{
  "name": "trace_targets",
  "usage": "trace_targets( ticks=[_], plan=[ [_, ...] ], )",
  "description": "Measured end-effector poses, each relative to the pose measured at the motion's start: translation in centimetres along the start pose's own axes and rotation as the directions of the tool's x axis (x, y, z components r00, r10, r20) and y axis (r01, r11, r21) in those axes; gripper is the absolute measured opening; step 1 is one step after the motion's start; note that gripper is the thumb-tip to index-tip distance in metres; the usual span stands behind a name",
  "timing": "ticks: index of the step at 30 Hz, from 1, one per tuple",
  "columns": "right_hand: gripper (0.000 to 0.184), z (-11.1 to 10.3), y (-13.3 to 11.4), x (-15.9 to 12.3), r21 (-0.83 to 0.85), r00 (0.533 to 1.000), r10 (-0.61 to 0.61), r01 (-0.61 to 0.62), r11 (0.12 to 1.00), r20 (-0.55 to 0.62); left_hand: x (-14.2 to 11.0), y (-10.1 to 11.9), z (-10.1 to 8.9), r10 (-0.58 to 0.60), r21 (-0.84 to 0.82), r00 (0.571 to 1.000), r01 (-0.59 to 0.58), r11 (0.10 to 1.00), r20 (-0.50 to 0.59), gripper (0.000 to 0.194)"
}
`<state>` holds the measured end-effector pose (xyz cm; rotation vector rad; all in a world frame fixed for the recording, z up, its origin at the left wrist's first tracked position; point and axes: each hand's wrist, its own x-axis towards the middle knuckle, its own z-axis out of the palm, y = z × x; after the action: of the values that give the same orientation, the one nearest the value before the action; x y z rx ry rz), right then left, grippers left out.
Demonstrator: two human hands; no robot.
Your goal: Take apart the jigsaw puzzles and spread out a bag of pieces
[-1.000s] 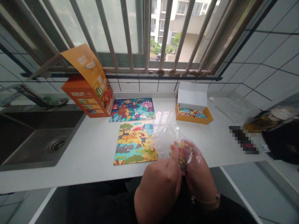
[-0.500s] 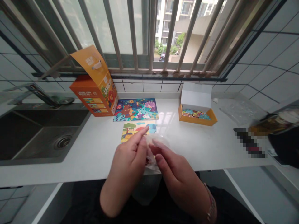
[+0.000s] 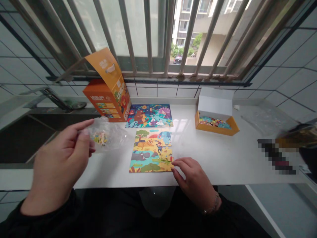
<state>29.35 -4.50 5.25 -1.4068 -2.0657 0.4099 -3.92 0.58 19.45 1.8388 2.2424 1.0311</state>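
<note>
My left hand point(image 3: 65, 155), closed, pinches a clear plastic bag point(image 3: 115, 135) with small yellow and colourful puzzle pieces inside, above the counter near the sink. A partly assembled jigsaw puzzle point(image 3: 151, 150) lies flat in the middle, showing a hippo, a leopard, a tree and part of an elephant on yellow ground. Its right edge has uneven interlocking outlines. My right hand point(image 3: 192, 175) is at the puzzle's lower right edge, thumb and forefinger curved with a small gap between them, the tips at or touching the edge. No loose piece shows in it.
A dark blue animal puzzle point(image 3: 150, 115) lies behind. An orange puzzle box point(image 3: 109, 102) with raised lid stands back left, beside the sink point(image 3: 22, 138). An open yellow box point(image 3: 216, 127) of pieces sits back right, with crumpled clear plastic point(image 3: 264, 119) and a blurred-out dark object point(image 3: 276, 157) farther right.
Both hands were together at the bag over the puzzle. My left hand has carried the bag left, while my right hand has let go and moved to the puzzle's right edge. The view has shifted slightly.
</note>
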Motion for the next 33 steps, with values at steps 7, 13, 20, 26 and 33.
trace_targets(
  ticks=[7, 13, 20, 26, 33],
  plan=[
    [0.044, 4.2, 2.8, 1.1, -0.129, 0.997, 0.058, -0.064, 0.99, -0.043, -2.0, -3.8, 2.1, 0.031, 0.157, 0.967, -0.073, 0.985, 0.254, 0.043],
    [0.043, 5.0, 3.9, 3.6, -0.14, 0.997, -0.016, 0.028, 0.99, 0.081, -3.4, -4.7, 2.3, 0.085, 0.134, 0.967, -0.12, 0.984, 0.241, 0.051],
    [0.043, 3.6, 5.5, 3.1, -0.035, 0.982, -0.128, 0.134, 0.99, 0.142, -9.4, -3.1, 6.5, 0.597, -0.257, 0.751, -0.54, 0.801, 0.282, 0.022],
    [0.057, 2.9, 5.4, 2.0, 0.009, 0.967, -0.168, 0.169, 0.986, 0.189, -12.0, -3.3, 14.0, 0.632, -0.158, 0.641, -0.637, 0.755, 0.435, 0.039],
    [0.047, 1.7, 4.9, 2.4, -0.032, 0.947, -0.182, 0.197, 0.98, 0.266, -12.6, -3.5, 16.3, 0.662, -0.222, 0.612, -0.639, 0.736, 0.433, 0.046]
  ],
)
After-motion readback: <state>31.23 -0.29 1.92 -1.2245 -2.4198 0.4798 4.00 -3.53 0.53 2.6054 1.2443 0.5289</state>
